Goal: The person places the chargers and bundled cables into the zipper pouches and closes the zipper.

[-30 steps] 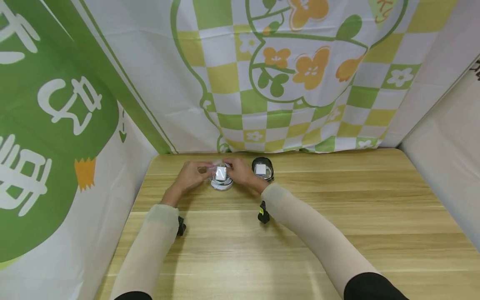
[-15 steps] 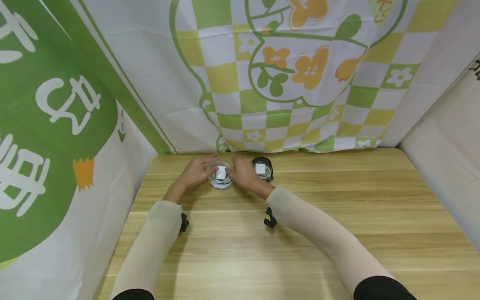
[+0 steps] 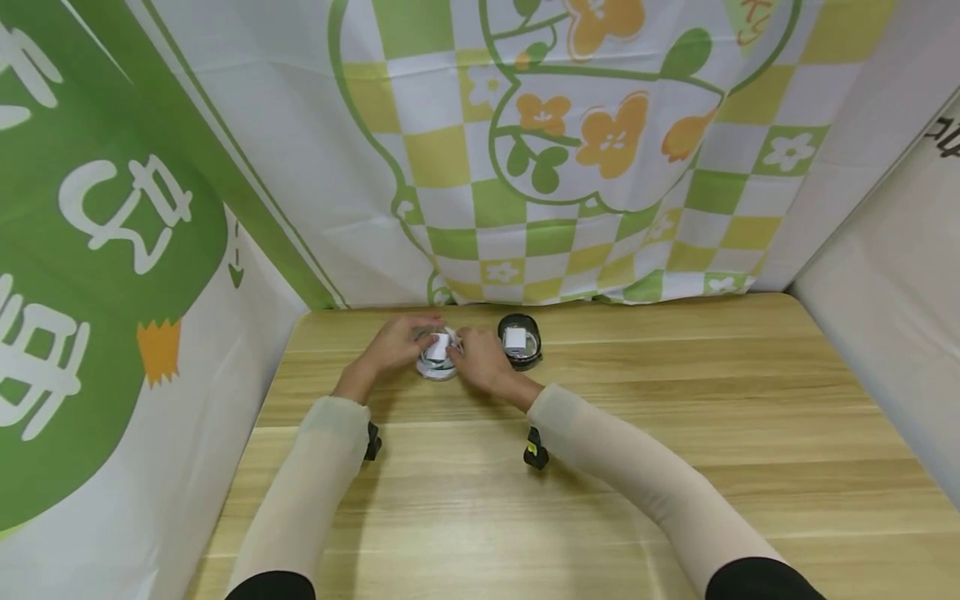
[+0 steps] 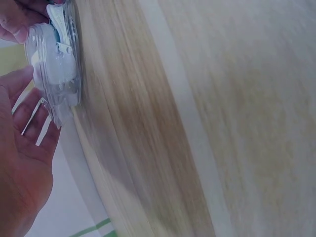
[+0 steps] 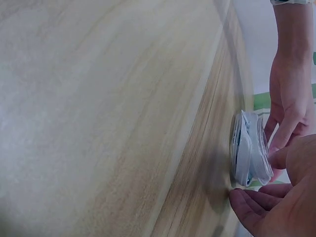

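Note:
A round, clear zip pouch (image 3: 437, 373) lies near the table's back edge with a coiled white cable in it. On top sits a white charger block (image 3: 438, 347), slightly tilted. My left hand (image 3: 390, 343) holds the pouch's left side, thumb against the charger block; in the left wrist view its fingers lie along the clear wall (image 4: 57, 66). From the right, my right hand (image 3: 486, 363) holds the other side, its thumb also near the block. The right wrist view shows the pouch (image 5: 248, 148) side-on, between both hands; the right hand's far fingertips are partly hidden in the head view.
A dark-rimmed round case (image 3: 519, 320) with a white charger block (image 3: 514, 338) and cable stands just right of my right hand. Behind the wooden table (image 3: 675, 417) hangs a patterned cloth (image 3: 495, 242). Side cloths stand left and right.
Both hands have come down from the pouch's upper rim, and the thumbs have moved to the charger block. The block has tilted slightly. The head view has shifted a little.

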Motion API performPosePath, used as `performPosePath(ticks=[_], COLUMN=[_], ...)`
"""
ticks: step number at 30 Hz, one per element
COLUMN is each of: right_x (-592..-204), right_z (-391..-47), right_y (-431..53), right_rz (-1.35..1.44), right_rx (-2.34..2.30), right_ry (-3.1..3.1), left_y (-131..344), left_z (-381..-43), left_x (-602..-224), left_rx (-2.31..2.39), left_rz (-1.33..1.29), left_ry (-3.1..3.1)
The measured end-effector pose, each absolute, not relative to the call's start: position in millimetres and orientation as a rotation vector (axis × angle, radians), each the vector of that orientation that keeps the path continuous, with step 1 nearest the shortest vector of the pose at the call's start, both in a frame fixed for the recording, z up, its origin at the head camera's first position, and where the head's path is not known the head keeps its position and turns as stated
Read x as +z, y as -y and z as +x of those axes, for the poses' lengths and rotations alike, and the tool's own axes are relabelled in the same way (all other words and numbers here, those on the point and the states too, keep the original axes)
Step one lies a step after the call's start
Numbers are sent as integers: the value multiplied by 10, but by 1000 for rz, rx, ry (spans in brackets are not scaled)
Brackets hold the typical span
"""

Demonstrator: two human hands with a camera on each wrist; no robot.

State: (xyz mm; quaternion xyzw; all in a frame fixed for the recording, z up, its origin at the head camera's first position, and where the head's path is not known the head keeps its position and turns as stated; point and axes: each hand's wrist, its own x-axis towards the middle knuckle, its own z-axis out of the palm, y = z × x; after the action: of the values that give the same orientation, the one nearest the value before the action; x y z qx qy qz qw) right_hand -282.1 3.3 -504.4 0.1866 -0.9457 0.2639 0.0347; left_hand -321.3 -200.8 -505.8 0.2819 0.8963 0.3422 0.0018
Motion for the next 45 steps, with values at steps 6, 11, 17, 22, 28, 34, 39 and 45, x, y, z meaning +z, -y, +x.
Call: performPosePath(ticks=[6,11,17,22,28,34,39,45], right_x=[-5036,-5021,-5038,-5051,-5063,-5063,-5034,-5002], right_z=[-2843,-2862,-2899,-2941,-2993,-3000,-2990,-2957], right_y=[-27,-22,-17,-7,1,0,-15,-56], right_rz=[563,556,556,547,544,560,585,655], right_rx=[832,871,867,856,874,835,802,776], right_ry=[2906,2904,2897,2902,2884,2903,2902,2861], left_y=[2053,2075,2095,2105,2118,2130,2113,2083], left_z=[-3209,-3192,-3158,-3128,-3095,-3072,-3075,-3081], left_x=[-5089,-5106,-5111,-5114,-5128,-5113,-5064,-5030], left_rx=[1046,1071,1075,1063,1095,1093,1078,1011], left_rz=[835,812,795,743,719,722,732,803], left_ry=[-2829,-2829,-2840,-2852,-2857,-2858,-2841,-2863])
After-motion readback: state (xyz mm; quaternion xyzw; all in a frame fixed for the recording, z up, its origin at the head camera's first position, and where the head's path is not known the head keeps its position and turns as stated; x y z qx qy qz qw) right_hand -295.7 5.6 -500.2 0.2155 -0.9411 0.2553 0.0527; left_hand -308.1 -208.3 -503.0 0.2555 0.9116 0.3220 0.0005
